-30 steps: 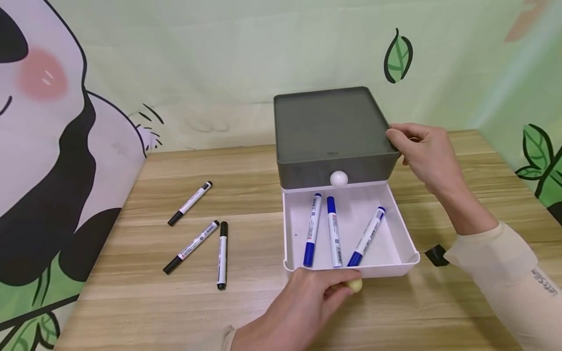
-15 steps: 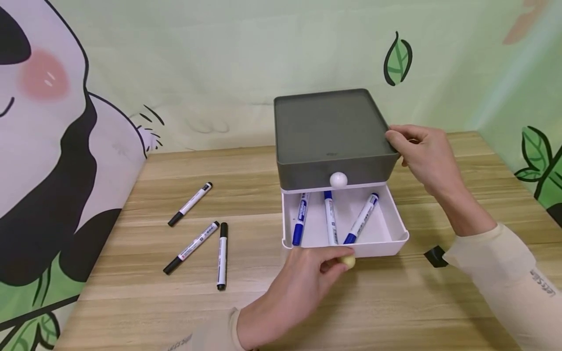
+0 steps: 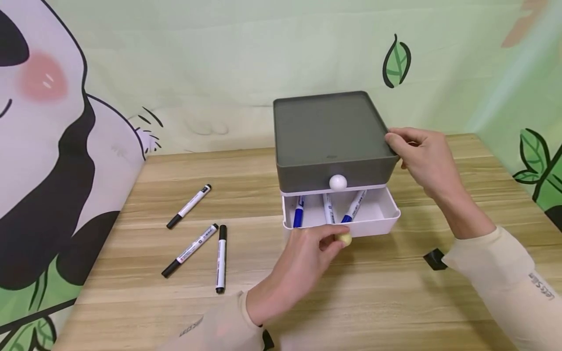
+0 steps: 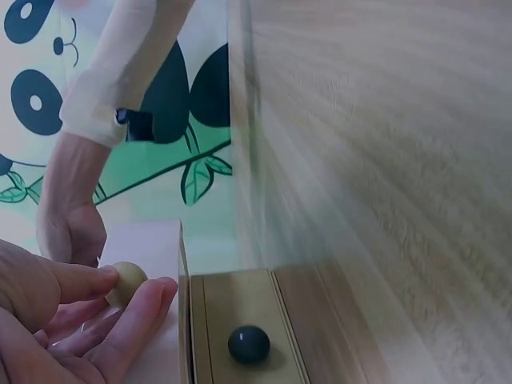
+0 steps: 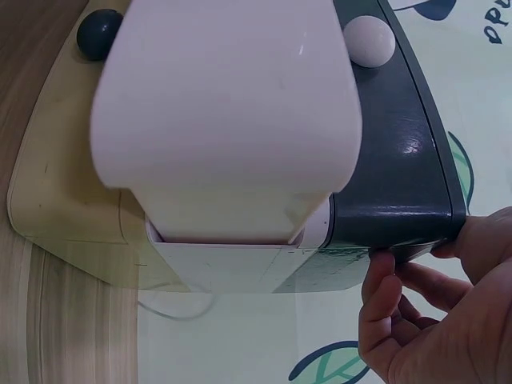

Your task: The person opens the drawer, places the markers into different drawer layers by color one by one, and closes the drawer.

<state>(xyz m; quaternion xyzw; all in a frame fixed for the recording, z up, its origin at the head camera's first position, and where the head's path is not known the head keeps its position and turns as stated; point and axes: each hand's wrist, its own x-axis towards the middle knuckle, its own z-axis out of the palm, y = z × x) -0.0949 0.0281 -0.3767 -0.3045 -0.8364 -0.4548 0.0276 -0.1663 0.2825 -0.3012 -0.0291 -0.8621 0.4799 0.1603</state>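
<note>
A desktop drawer box (image 3: 329, 129) has a dark grey top tier with a white knob (image 3: 338, 183). Below it, the white drawer (image 3: 373, 228) is partly pulled out. My left hand (image 3: 303, 258) pinches the pale yellow knob (image 3: 346, 238) on that drawer's front between thumb and fingers, also seen close up in the left wrist view. Several blue-capped markers (image 3: 298, 217) lie inside, their far ends hidden under the grey tier. My right hand (image 3: 423, 156) grips the grey tier's right edge, thumb on the rim and fingers against the side, as the right wrist view shows.
Black-capped markers (image 3: 190, 251) lie loose on the wooden table (image 3: 175, 312), left of the box. A beige bottom tier (image 4: 228, 308) with a dark knob (image 4: 249, 344) sits beneath the white drawer. A panda-print cloth (image 3: 206, 73) stands behind.
The white drawer has slid inward under the grey tier, my left hand moving away from me with its knob. More of the blue markers is covered. My right hand keeps its grip.
</note>
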